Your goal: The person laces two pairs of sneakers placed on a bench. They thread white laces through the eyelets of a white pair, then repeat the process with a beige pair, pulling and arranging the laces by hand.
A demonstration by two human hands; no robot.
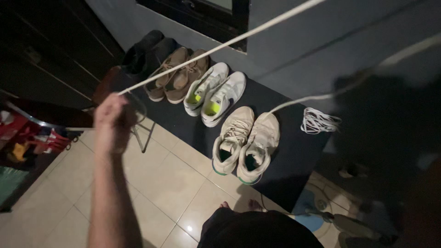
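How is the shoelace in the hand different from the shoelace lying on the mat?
The held shoelace is pulled out long and straight in the air, gripped by the left hand. The loose shoelace lies bunched in loops on the dark mat, with nothing touching it. Both are white.

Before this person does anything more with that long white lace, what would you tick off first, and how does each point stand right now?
1. Left hand gripping the white lace: ok, though blurred.
2. Lace stretched taut, off the floor: ok.
3. Lace's far end running to the beige shoe: ok, it reaches the toe; whether it is threaded there, cannot tell.
4. Right hand's hold: cannot tell, only a dark blur at the right edge.
5. Spare bundle of white laces lying apart on the dark mat: ok.
6. Other shoe pairs lined up on the mat: ok.
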